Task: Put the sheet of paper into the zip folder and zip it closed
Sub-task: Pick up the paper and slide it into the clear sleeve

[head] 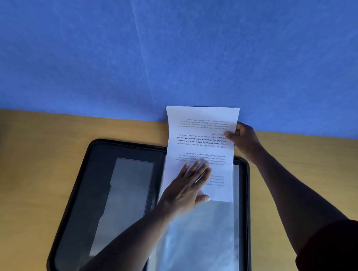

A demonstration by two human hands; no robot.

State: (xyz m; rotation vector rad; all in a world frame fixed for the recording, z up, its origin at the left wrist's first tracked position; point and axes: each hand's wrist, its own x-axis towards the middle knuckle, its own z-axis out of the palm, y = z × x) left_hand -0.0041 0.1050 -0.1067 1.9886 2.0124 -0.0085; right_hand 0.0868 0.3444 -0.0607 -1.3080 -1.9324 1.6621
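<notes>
Right hand (242, 139) is pinching the sheet of paper (202, 137) at centre frame; left hand (187, 188) is pressing flat on the zip folder (93, 192) sleeve. Buckling paper is risking a jam.

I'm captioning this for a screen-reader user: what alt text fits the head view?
A printed sheet is partway into a clear sleeve of an open black zip folder on a wooden table. The right hand pinches its edge; the left hand lies flat on the sleeve.
</notes>
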